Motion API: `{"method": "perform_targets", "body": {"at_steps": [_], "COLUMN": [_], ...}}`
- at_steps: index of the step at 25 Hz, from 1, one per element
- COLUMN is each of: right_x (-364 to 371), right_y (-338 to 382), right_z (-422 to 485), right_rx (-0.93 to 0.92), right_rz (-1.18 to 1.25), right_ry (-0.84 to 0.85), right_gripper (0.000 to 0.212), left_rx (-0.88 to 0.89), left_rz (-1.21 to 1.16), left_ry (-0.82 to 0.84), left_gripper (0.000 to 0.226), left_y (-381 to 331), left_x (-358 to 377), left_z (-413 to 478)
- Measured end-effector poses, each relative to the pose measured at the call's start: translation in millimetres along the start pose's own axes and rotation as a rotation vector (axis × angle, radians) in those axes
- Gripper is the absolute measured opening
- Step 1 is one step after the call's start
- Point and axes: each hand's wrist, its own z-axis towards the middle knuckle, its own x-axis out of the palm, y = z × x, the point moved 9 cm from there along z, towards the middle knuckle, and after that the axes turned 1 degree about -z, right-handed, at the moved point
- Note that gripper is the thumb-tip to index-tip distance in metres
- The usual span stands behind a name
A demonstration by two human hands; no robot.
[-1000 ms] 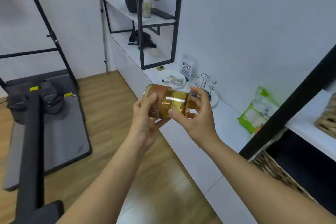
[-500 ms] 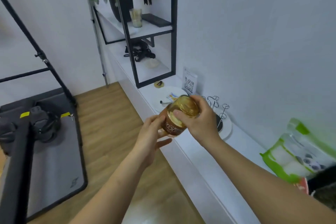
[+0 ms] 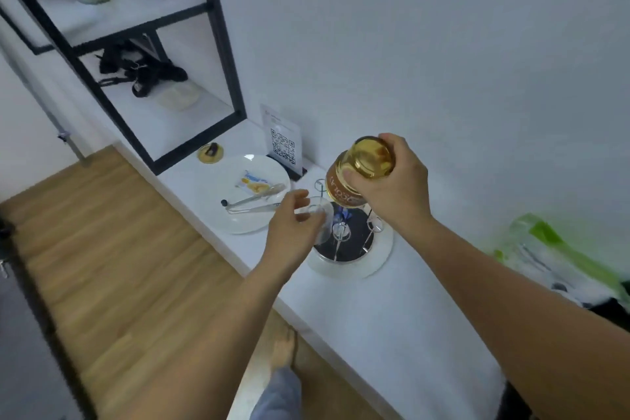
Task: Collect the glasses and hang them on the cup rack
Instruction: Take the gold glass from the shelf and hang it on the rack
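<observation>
My right hand (image 3: pixel 392 186) grips an amber glass (image 3: pixel 359 169) with a brown label, turned upside down, its mouth just above the wire cup rack (image 3: pixel 351 232). The rack's thin metal prongs rise from a round dark base on a white dish (image 3: pixel 380 257) on the white counter. My left hand (image 3: pixel 289 225) is low beside the rack, fingers curled around a clear glass (image 3: pixel 320 222) that leans against the rack's left side. That clear glass is faint and partly hidden by my fingers.
A white plate (image 3: pixel 211 194) with metal tongs and a small packet lies left of the rack. A QR-code card (image 3: pixel 283 143) stands against the wall. A black-framed shelf (image 3: pixel 218 44) is behind; a green-and-white bag (image 3: pixel 559 256) lies to the right. Wood floor below.
I have stepped closer and now look down on the counter. My left hand let go of the amber glass and dropped to a clear glass by the rack; my right hand turned the amber glass mouth-down.
</observation>
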Motion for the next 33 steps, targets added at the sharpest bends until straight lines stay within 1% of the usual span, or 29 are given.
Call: {"method": "perform_targets", "body": {"at_steps": [3, 5, 8, 10, 12, 16, 19, 22, 24, 27, 31, 33], "right_x": [19.6, 38.8, 68.1, 83.9, 99.7, 133.0, 149.1, 155.2, 154.6, 153.2, 148.0, 141.1], "right_y": [-23.0, -33.8, -57.7, -75.4, -96.4, -143.9, -170.5, -183.0, -184.7, -180.0, -164.4, -145.2], "right_z": [41.0, 60.1, 88.7, 101.1, 105.9, 108.5, 109.0, 106.3, 108.2, 108.0, 112.0, 123.1], "right_rx": [0.045, 0.071, 0.178, 0.228, 0.287, 0.442, 0.508, 0.547, 0.574, 0.613, 0.617, 0.571], "right_rz": [-0.097, -0.163, -0.216, -0.247, -0.288, -0.386, -0.437, -0.499, -0.514, -0.549, -0.615, -0.658], "right_ry": [-0.047, -0.017, 0.014, 0.03, 0.075, 0.218, 0.31, 0.351, 0.364, 0.457, 0.555, 0.566], "right_gripper": [0.075, 0.077, 0.078, 0.077, 0.076, 0.071, 0.066, 0.066, 0.068, 0.078, 0.103, 0.105], "left_rx": [0.122, 0.172, 0.158, 0.114, 0.087, 0.077, 0.096, 0.058, 0.052, 0.069, 0.115, 0.171], "left_rz": [0.0, -0.026, -0.046, -0.021, 0.039, 0.192, 0.409, 0.491, 0.497, 0.533, 0.491, 0.454], "left_ry": [0.046, 0.133, 0.316, 0.392, 0.437, 0.548, 0.642, 0.705, 0.73, 0.728, 0.637, 0.58], "left_gripper": [0.031, 0.027, 0.023, 0.025, 0.027, 0.027, 0.036, 0.043, 0.04, 0.037, 0.035, 0.036], "left_y": [-29.9, -50.5, -51.2, -37.7, -22.7, 2.6, 23.0, 40.9, 45.7, 40.5, 9.4, -17.5], "left_x": [11.7, 24.1, 53.5, 66.9, 76.0, 94.5, 110.4, 117.8, 120.5, 116.8, 98.6, 84.1], "left_z": [78.3, 114.5, 158.4, 177.1, 192.1, 210.3, 223.6, 232.0, 235.8, 239.4, 246.9, 248.2]}}
